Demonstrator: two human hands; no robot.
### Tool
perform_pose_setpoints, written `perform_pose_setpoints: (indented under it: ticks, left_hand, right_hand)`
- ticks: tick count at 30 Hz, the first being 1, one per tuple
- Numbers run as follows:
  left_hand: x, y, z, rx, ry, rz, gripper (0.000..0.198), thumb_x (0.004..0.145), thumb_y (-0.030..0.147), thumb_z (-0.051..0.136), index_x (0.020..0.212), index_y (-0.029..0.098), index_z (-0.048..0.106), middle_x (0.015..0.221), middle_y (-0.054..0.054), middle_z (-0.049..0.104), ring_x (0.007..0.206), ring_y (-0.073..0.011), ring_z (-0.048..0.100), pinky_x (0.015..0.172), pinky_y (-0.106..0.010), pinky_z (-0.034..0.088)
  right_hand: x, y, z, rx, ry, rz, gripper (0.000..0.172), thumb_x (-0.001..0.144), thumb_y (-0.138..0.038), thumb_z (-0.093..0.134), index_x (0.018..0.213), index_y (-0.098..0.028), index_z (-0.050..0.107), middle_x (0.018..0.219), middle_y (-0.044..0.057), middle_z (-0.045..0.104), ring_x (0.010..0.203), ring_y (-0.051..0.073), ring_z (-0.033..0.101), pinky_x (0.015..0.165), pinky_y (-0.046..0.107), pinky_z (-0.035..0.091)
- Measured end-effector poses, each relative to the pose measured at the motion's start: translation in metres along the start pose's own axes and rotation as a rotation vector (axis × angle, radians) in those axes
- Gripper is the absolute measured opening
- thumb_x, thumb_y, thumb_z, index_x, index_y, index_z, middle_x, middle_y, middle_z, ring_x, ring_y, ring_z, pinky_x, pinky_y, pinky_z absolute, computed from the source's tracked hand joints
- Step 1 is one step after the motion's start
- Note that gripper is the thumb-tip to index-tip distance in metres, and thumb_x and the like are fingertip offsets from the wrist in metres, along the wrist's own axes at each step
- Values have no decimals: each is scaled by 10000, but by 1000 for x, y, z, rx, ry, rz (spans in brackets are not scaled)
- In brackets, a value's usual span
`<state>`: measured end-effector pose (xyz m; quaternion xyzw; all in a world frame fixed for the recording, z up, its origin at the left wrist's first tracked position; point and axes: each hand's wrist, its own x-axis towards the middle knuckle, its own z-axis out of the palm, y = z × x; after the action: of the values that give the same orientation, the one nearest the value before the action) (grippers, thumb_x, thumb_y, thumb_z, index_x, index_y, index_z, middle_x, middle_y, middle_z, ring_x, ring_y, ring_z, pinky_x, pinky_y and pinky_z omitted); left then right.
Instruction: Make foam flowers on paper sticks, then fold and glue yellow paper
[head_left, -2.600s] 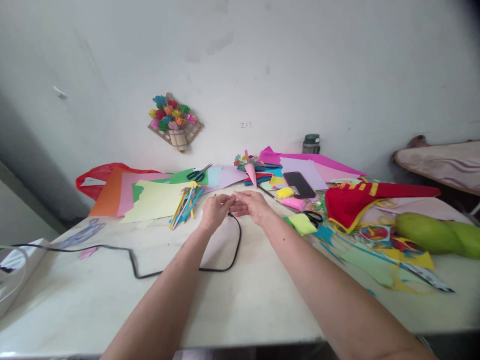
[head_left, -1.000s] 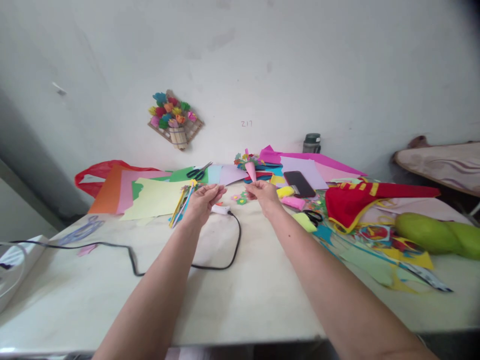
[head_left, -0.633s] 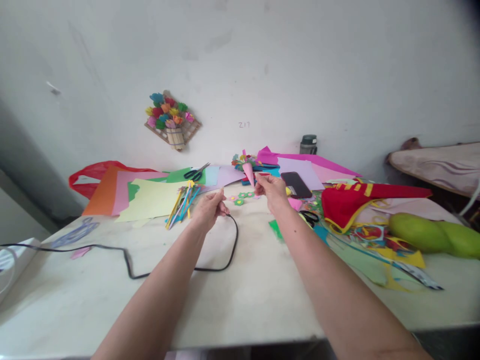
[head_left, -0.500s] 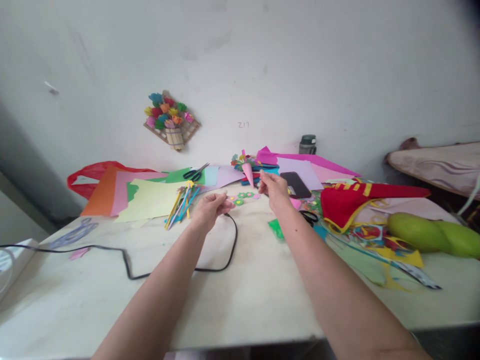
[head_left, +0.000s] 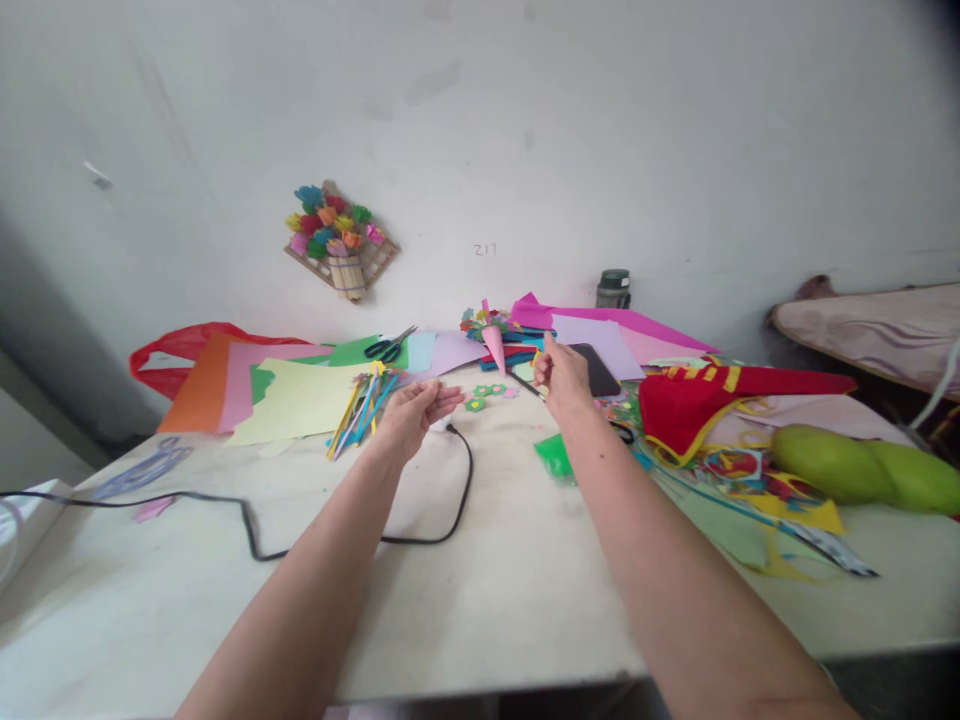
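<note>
My left hand (head_left: 420,408) is held over the table with thumb and fingers brought together, fingertips pointing right. Whatever they may pinch is too small to make out. Under it, a black cord (head_left: 466,480) runs into a white object (head_left: 441,425), mostly hidden by the hand. To the right, my right hand (head_left: 562,375) is raised with curled fingers near a black phone (head_left: 600,370); any object inside is hidden. Between the hands lie small green paper flowers (head_left: 475,404) with coloured centres. Behind them is a pink paper cone (head_left: 494,348) with colourful flowers at its top.
Paper strips (head_left: 360,415), scissors (head_left: 390,347) and coloured sheets (head_left: 300,400) lie to the left. A green packet (head_left: 553,458) is near my right forearm. On the right are a red cloth (head_left: 690,405), paper scraps and green fruit (head_left: 825,465). A bottle (head_left: 613,288) stands at the wall.
My right hand has moved slightly right and now covers part of the phone. My left hand has shifted a little left, and its fingers look straighter.
</note>
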<state>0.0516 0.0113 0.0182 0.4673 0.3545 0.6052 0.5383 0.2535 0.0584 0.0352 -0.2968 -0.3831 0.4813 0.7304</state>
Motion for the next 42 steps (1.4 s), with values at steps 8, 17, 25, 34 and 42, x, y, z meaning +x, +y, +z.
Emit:
perform_pose_setpoints:
  ticks: [8,17,25,34,42]
  left_hand:
    - [-2,5,2,20,150,-14,157,731,218,609,662,125,501,533,-16,623,478,-105,609,443,-162,476]
    - [0,-1,2,-42,110,-2,23,730,97,582,716,88,597,744,-77,677,688,-120,648,684,-196,524]
    - [-1,-7,8,-28,44,-71,75,752,148,579,701,95,596,623,-65,659,546,-112,630,538,-170,516]
    - [-3,-12,15,-73,8,-124,54,726,96,585,728,73,634,753,-101,682,684,-142,649,634,-191,527]
    - [-2,-10,14,-276,64,-233,165,737,12,499,684,114,617,675,-43,667,649,-114,636,709,-222,524]
  right_hand:
    - [1,0,-1,30,3,45,423,665,-503,608,508,-184,379,379,-79,377,300,34,339,294,173,268]
    - [6,-1,-5,46,13,30,415,654,-486,623,508,-181,382,375,-78,397,298,35,353,293,172,275]
    - [-8,9,12,-139,-113,43,388,621,-474,649,509,-167,440,388,-64,439,299,40,371,296,174,291]
    - [-19,25,21,-506,-442,-109,147,721,-292,571,701,-155,621,665,8,636,548,94,567,504,205,448]
    - [-39,46,38,-523,-665,-225,197,687,-226,623,869,-178,682,963,62,664,905,169,600,809,300,461]
